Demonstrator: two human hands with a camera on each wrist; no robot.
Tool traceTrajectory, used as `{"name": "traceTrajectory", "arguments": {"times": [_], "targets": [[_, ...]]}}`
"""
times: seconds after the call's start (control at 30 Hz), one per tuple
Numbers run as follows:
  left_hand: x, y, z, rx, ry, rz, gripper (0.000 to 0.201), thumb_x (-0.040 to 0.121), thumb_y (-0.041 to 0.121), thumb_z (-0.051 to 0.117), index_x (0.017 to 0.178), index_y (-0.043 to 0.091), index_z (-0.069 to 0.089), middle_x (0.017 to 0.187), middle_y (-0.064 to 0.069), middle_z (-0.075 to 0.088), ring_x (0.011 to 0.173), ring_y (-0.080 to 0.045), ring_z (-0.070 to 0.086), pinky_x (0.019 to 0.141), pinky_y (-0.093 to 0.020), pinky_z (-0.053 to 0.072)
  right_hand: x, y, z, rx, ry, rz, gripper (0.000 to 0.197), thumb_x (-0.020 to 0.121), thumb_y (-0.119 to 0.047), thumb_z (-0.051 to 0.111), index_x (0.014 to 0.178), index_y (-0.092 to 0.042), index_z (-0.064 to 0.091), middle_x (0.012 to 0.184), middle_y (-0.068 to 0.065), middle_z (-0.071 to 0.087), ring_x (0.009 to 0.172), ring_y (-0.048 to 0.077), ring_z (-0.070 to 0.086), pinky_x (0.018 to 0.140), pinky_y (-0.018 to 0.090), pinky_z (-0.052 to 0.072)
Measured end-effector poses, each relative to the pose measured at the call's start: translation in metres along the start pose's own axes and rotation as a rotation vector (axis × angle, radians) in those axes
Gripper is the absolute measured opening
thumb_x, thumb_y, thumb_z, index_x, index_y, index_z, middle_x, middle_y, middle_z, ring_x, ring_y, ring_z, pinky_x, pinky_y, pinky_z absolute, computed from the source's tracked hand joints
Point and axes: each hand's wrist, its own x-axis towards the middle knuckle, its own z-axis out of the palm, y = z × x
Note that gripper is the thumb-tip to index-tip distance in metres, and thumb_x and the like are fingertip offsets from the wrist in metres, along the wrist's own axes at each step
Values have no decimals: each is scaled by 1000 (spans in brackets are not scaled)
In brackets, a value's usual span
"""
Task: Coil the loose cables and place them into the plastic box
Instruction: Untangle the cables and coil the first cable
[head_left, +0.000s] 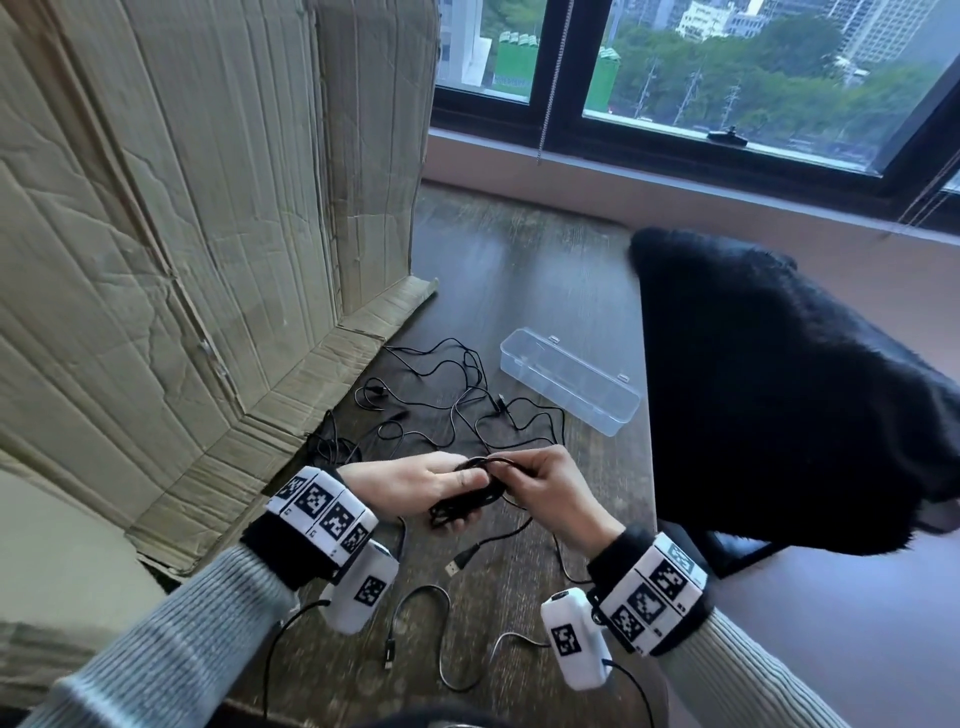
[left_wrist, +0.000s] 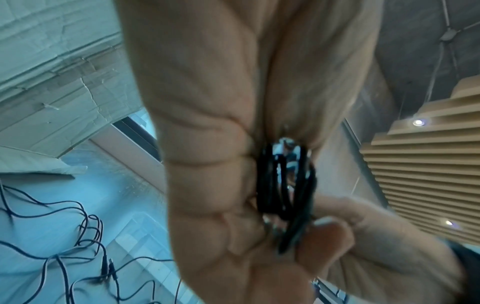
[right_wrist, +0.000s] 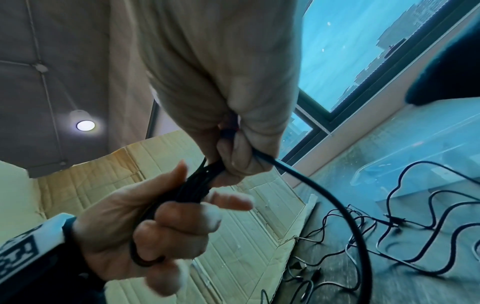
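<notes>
Nearest, at six o'clock, two loose black USB leads (head_left: 415, 623) lie uncoiled on the dark wooden bench (head_left: 519, 270). Just beyond, the left hand (head_left: 415, 480) grips a half-wound black cable coil (head_left: 462, 499), fingers (right_wrist: 166, 230) curled round its loops, while the right hand (head_left: 550, 493) pinches the trailing strand. At twelve o'clock a tangle of thin black cables (head_left: 457, 395) waits untouched. Further, at one o'clock, the clear plastic box (head_left: 569, 379) sits open, apparently empty. Early days, I reckon. No readable writing; only square black-and-white marker wristbands (head_left: 322, 512).
</notes>
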Motion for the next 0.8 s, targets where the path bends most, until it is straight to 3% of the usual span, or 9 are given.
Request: {"name": "traceTrajectory", "arguments": {"times": [0.13,0.23,0.3,0.37,0.43,0.53,0.6,0.73,0.8], "targets": [[-8,7,-3,111,1,-71,15,104,21,35,96,14,45,76,5,55,58,-1,52,51,-16,41,0,2,-7,47,-38,24,19,94,-6,58,102,-4,75,48,-14,48,46,0,36,49,14,27],[-12,16,-3,275,21,-66,18,104,21,32,91,17,44,72,6,51,52,1,44,49,-12,39,3,-1,-23,74,-222,48,20,88,-28,67,100,-16,77,67,9,47,60,23,30,54,33,20],[-17,17,-2,299,-41,-49,23,105,26,31,88,19,45,69,6,50,50,1,43,49,-12,37,4,-9,-40,-11,-331,26,22,86,-31,71,98,-14,77,71,14,56,59,23,37,52,28,25],[-21,19,2,339,-89,-22,30,104,31,28,83,21,47,66,8,50,50,2,44,51,-12,38,9,-18,-56,15,-345,17,22,84,-22,70,94,-2,75,75,21,64,63,23,51,53,20,43],[-22,22,7,371,-76,25,32,104,31,27,80,23,47,65,7,50,49,3,45,52,-11,37,12,-22,-65,9,-335,-10,21,82,-19,71,91,0,74,76,17,68,68,23,58,62,23,50],[-24,31,9,378,-44,97,29,104,28,28,82,23,47,65,6,50,48,4,44,51,-8,36,18,-20,-66,-21,-299,-89,17,85,-9,68,92,6,73,69,-3,70,67,8,61,69,18,50],[-26,37,9,392,-74,116,27,104,26,29,84,22,47,66,5,49,49,3,44,51,-8,36,21,-19,-64,26,-272,-120,12,85,-5,67,92,4,73,68,-5,70,67,7,62,72,19,51],[-28,44,14,407,-73,198,27,104,25,29,84,21,46,65,8,51,52,2,44,54,-12,38,25,-19,-54,118,-186,-186,18,79,-19,71,90,-5,74,74,1,70,71,13,60,74,26,53],[-26,46,11,289,80,276,27,104,23,29,87,18,50,64,8,55,52,1,48,53,-14,39,27,-14,-43,198,-88,-173,27,80,-27,71,96,-6,74,78,0,72,73,13,60,73,25,53]]}}
